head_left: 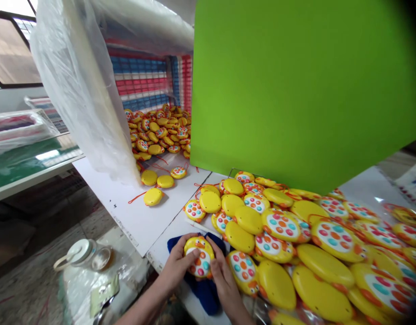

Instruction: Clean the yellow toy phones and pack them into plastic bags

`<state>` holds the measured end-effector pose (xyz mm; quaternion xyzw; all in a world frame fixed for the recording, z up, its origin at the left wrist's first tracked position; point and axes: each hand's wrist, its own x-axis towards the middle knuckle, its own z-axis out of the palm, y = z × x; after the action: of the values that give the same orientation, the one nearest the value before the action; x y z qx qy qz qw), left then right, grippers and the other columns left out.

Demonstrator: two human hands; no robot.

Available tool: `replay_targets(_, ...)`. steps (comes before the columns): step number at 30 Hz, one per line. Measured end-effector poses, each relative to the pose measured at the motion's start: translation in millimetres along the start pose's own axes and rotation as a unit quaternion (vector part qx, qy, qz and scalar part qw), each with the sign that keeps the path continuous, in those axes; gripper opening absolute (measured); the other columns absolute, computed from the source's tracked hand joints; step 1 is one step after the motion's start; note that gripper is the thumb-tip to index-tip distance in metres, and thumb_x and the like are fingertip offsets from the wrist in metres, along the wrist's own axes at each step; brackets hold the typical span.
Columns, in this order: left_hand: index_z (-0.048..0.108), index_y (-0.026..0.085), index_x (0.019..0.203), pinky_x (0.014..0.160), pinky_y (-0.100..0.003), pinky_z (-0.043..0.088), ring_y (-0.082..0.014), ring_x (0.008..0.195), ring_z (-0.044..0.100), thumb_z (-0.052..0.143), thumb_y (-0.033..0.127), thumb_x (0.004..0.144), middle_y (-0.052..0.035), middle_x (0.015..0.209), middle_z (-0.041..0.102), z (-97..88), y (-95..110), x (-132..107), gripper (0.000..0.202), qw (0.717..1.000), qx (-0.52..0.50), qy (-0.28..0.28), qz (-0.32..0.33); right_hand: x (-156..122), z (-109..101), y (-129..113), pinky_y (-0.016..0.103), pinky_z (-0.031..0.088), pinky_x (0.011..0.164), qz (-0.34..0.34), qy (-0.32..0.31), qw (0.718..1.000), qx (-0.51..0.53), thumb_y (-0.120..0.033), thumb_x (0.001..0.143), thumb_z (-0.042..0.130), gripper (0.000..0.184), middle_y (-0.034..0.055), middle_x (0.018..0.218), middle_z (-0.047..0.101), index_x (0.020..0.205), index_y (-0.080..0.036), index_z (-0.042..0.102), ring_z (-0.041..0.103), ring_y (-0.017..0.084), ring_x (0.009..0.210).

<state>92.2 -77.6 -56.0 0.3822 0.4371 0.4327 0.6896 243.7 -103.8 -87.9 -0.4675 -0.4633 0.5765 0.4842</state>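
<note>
A yellow duck-shaped toy (pixel 204 245) with a white belly and coloured buttons sits face up between my two hands. My left hand (pixel 178 258) grips its left side, the thumb lying across the buttons. My right hand (pixel 223 275) closes on its right edge. Under the toy lies a dark blue cloth (pixel 208 303) on the table's front edge. Just right of my right hand begins a wide heap of the same toys (pixel 277 282), some button side up, some showing plain yellow backs. A thin white stick-like item (pixel 203 227) lies behind the cloth.
A large green board (pixel 296 90) stands behind the heap. At the back left, more toys (pixel 160 128) fill a bin lined with striped sheeting, beside plastic-wrapped padding (pixel 82 90). A few loose toys (pixel 153 197) lie on the white table (pixel 127 214). Lower left stands a lidded jar (pixel 80 251).
</note>
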Motion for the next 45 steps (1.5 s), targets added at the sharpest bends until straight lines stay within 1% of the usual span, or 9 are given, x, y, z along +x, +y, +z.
replay_targets(5,0.051,0.021,0.122,0.078,-0.032,0.051,-0.0210,0.091,0.062,0.065,0.044,0.079,-0.0073,0.110,0.063,2.0,-2,0,0.051,1.000,-0.009,-0.001,0.003,2,1,-5,0.036,0.040,0.105,0.011,0.020,1.000,-0.020,-0.049,0.090,0.046,0.049,0.0063,0.141,0.048,0.135,-0.028,0.046,0.043,0.024,0.130)
replay_targets(8,0.055,0.020,0.118,0.084,-0.033,0.049,-0.0230,0.099,0.060,0.063,0.045,0.079,-0.0074,0.111,0.064,3.6,-4,-1,0.047,0.999,0.006,0.014,0.040,6,0,-3,0.037,0.043,0.102,0.007,0.021,1.000,-0.019,-0.049,0.088,0.050,0.046,0.0074,0.134,0.055,0.127,-0.025,0.053,0.050,0.025,0.123)
replay_targets(12,0.057,0.017,0.112,0.082,-0.033,0.050,-0.0237,0.094,0.061,0.063,0.046,0.078,-0.0077,0.104,0.067,6.2,-7,0,0.046,0.997,0.039,0.049,0.050,8,0,-1,0.039,0.048,0.096,-0.015,0.028,0.999,-0.010,-0.048,0.085,0.055,0.042,0.0089,0.124,0.062,0.118,-0.023,0.059,0.058,0.027,0.113)
replay_targets(17,0.058,0.018,0.112,0.088,-0.035,0.048,-0.0242,0.098,0.061,0.065,0.045,0.077,-0.0075,0.106,0.066,7.4,-6,1,0.045,0.998,0.022,0.052,0.030,9,0,1,0.039,0.049,0.095,0.002,0.030,0.999,-0.022,-0.048,0.087,0.052,0.046,0.0084,0.122,0.063,0.127,-0.024,0.054,0.059,0.026,0.111)
replay_targets(21,0.059,0.018,0.113,0.083,-0.032,0.049,-0.0231,0.096,0.061,0.062,0.044,0.079,-0.0078,0.109,0.066,6.9,1,2,0.043,0.998,0.039,0.047,0.026,7,1,0,0.038,0.047,0.097,0.007,0.033,0.999,-0.032,-0.048,0.088,0.050,0.049,0.0077,0.126,0.060,0.131,-0.025,0.050,0.056,0.025,0.115)
replay_targets(25,0.066,0.015,0.091,0.070,-0.027,0.046,-0.0192,0.077,0.059,0.056,0.049,0.081,-0.0048,0.083,0.068,6.6,7,7,0.037,0.978,0.183,0.073,0.075,4,3,0,0.037,0.043,0.101,-0.012,0.003,0.999,-0.034,-0.047,0.087,0.052,0.049,0.0080,0.129,0.058,0.131,-0.024,0.049,0.053,0.024,0.120)
replay_targets(28,0.066,0.014,0.081,0.064,-0.027,0.043,-0.0179,0.068,0.055,0.047,0.054,0.086,-0.0033,0.071,0.064,7.6,8,11,0.044,0.968,0.211,0.095,0.091,2,5,2,0.038,0.043,0.102,-0.028,0.016,0.999,-0.017,-0.047,0.086,0.054,0.047,0.0074,0.129,0.058,0.127,-0.025,0.052,0.052,0.025,0.120)
replay_targets(36,0.068,0.012,0.098,0.077,-0.032,0.049,-0.0251,0.086,0.063,0.045,0.060,0.084,-0.0098,0.091,0.071,10.8,13,8,0.056,0.987,0.131,0.054,0.072,7,0,12,0.038,0.051,0.089,0.019,0.026,0.996,0.089,-0.051,0.085,0.054,0.049,0.0073,0.125,0.062,0.128,-0.028,0.051,0.059,0.026,0.111)
replay_targets(45,0.067,0.010,0.104,0.075,-0.034,0.051,-0.0250,0.084,0.065,0.043,0.061,0.085,-0.0115,0.094,0.071,12.4,10,6,0.060,0.991,0.118,0.046,0.049,7,3,13,0.038,0.053,0.085,0.043,0.020,0.990,0.135,-0.051,0.083,0.057,0.052,0.0079,0.126,0.061,0.129,-0.028,0.050,0.060,0.027,0.109)
